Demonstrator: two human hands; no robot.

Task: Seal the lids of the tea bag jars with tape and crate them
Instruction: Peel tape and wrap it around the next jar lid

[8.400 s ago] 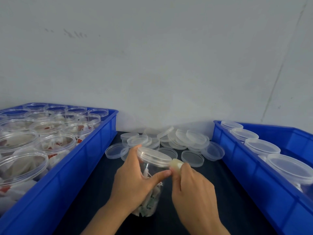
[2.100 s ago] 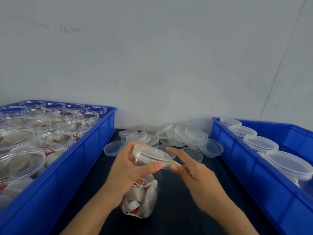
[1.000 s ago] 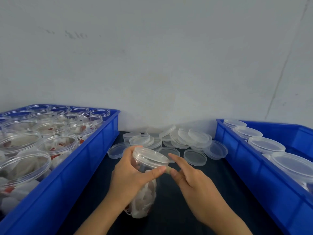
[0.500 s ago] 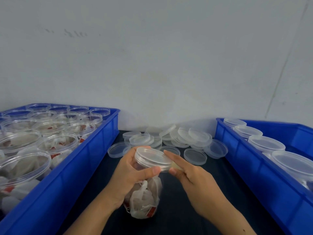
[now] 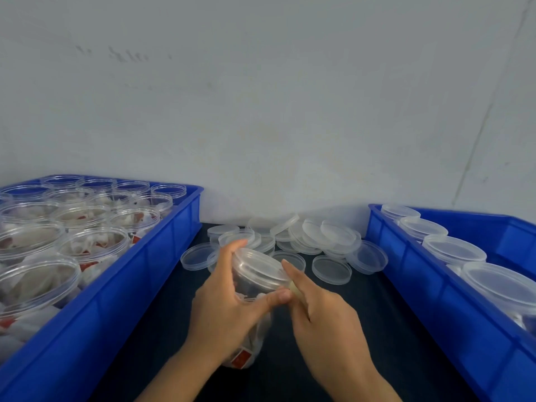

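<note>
1. Tea bag jar [image 5: 255, 288] with its lid [image 5: 258, 264] on, tilted, held over the dark desk [image 5: 377, 329] at near centre; left hand [image 5: 229, 309] wraps it, fingers curled behind the lid rim, thumb pressed on the near rim
2. Right hand [image 5: 324, 311] just right of the jar, forefinger stretched along the lid edge, touching a pale strip of tape [image 5: 293, 285] there; whether the thumb pinches it cannot be told
3. Against half a second earlier: the jar is tipped further and the left thumb now meets the right forefinger at the rim
4. Left crate [image 5: 121, 285] holds open filled jars [image 5: 92, 245]; right crate [image 5: 435, 291] holds lidded jars [image 5: 452, 249]; loose lids [image 5: 319, 236] lie heaped at the far desk edge, against the wall [image 5: 261, 97]
</note>
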